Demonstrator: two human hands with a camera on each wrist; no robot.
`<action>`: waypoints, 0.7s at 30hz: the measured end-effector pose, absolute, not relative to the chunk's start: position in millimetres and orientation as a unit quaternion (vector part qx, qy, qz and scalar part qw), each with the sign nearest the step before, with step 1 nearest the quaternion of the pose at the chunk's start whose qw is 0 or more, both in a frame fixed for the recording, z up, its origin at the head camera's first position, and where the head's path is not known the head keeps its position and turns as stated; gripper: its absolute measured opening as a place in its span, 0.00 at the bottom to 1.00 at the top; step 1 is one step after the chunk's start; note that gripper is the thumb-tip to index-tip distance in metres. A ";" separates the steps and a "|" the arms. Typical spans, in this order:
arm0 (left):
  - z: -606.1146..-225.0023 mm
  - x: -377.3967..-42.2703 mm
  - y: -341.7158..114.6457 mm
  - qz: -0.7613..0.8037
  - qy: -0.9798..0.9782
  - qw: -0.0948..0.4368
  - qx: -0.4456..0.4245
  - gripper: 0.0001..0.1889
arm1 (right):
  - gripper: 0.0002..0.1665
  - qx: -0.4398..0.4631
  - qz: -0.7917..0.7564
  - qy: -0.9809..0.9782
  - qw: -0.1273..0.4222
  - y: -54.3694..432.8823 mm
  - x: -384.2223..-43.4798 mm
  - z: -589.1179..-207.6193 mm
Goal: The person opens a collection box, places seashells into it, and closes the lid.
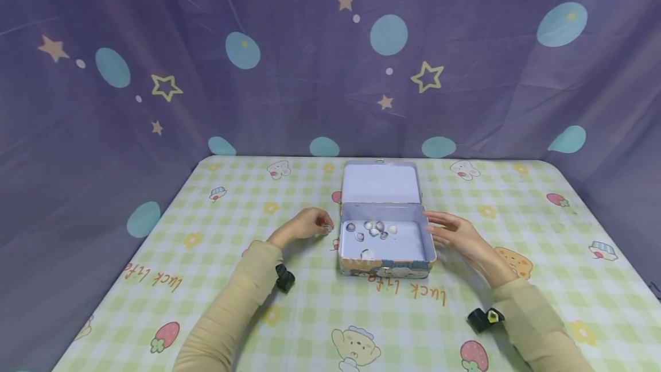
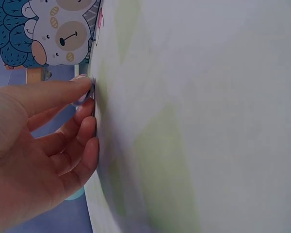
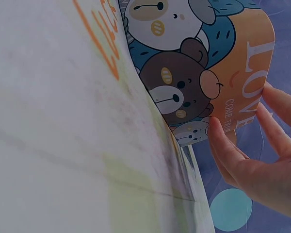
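A tin box with cartoon animals printed on its sides stands on the table, its hinged lid raised at the back. Inside lie several small round glassy pieces, clear and dark. Left of the box, my left hand pinches a small clear glassy piece between thumb and fingertips, low over the tablecloth; the fingers cover most of it. My right hand rests extended fingertips against the box's right side, on the orange panel with white letters.
A checked green and white tablecloth with printed fruit, animals and lettering covers the table. Behind the table's far edge hangs a purple curtain with stars and blue ovals. Each wrist wears a black camera mount.
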State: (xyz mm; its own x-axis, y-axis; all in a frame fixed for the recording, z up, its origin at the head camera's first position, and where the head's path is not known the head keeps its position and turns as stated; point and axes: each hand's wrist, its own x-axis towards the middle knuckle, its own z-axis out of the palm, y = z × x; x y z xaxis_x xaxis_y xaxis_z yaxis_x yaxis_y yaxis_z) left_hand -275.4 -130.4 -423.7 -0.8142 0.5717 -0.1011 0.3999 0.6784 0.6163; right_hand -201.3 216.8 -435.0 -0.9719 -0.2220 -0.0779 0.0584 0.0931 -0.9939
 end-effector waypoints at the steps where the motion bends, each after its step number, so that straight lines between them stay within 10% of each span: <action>1: -423.9 -275.3 -130.3 0.300 0.904 0.147 0.266 0.04 | 0.35 -0.056 -0.671 0.732 0.104 216.8 -201.3 -435.2; 21: -425.6 -273.8 -131.5 0.324 0.899 0.156 0.252 0.02 | 0.35 -0.056 -0.678 0.725 0.103 216.8 -201.1 -435.5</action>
State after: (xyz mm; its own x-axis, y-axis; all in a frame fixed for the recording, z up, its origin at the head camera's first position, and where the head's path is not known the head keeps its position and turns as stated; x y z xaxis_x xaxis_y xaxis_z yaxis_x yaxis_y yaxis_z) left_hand -273.8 -131.5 -425.6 -0.8250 0.5529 -0.1167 0.3514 0.6638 0.6603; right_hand -201.1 216.8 -435.5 -0.9724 -0.2214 -0.0740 0.0591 0.0733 -0.9956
